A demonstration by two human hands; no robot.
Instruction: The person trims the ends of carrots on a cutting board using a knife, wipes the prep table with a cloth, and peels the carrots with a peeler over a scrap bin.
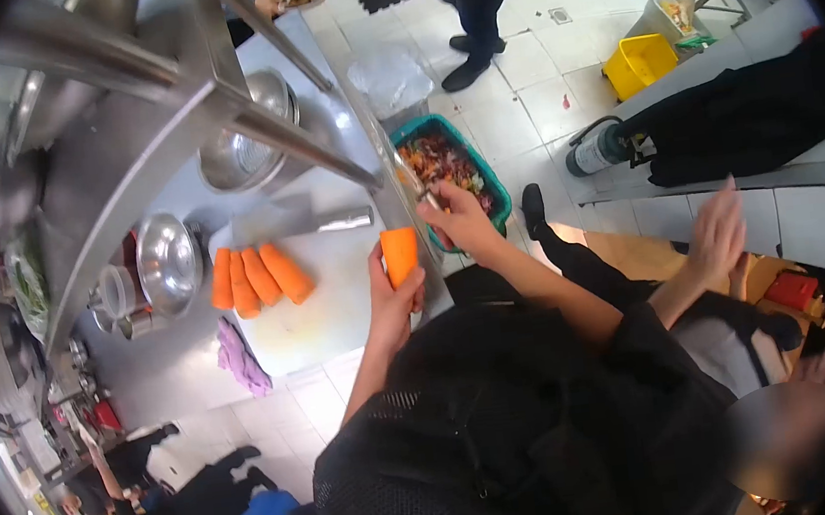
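My left hand point(397, 302) is wrapped round a peeled orange carrot point(399, 256), held upright at the right edge of the white cutting board point(305, 334). To its right, over the green bin point(496, 193) of food scraps, my right hand point(457, 221) is closed on a small metal peeler point(428, 196), apart from the carrot. Several peeled carrots point(246, 285) lie side by side on the board's left part. A wide-bladed knife point(343, 220) rests across the top of the board.
Metal bowls point(169, 263) stand left of the board, near a purple cloth point(239, 358). A steel shelf frame point(248, 124) overhangs the counter. One person stands beyond the bin; another's hands point(715, 238) are at the right. More people are at the lower left.
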